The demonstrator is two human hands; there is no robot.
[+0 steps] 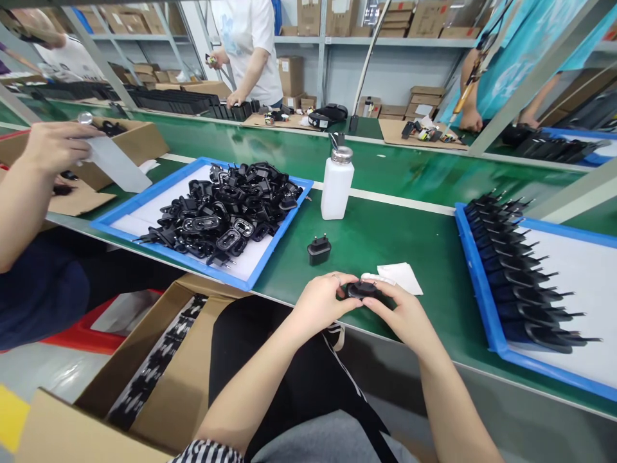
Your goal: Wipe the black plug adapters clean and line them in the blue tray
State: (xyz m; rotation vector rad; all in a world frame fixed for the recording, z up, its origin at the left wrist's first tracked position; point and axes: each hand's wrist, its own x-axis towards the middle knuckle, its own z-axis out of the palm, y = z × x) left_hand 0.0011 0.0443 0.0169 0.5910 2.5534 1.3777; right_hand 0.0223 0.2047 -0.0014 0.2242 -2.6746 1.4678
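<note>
Above the front edge of the green bench, my left hand (pixel 324 299) pinches one end of a black plug adapter housing (pixel 360 290). My right hand (pixel 401 310) grips its other end, with a bit of white cloth (pixel 378 278) at the fingers. A folded white wipe (pixel 403 278) lies just beyond that hand. Another black plug adapter (pixel 319 251) stands on the bench with its two pins up, beyond my left hand. Farther back is a white pump bottle (pixel 337 186) with a metal top.
At left, a blue-rimmed tray (pixel 277 254) bears a heap of black plug parts (pixel 231 206). A blue-rimmed tray (pixel 573 241) at right holds a row of black adapters (pixel 520 276). An open carton (pixel 178 360) stands below the bench. A neighbour's hand (pixel 58 146) is at far left; others work opposite.
</note>
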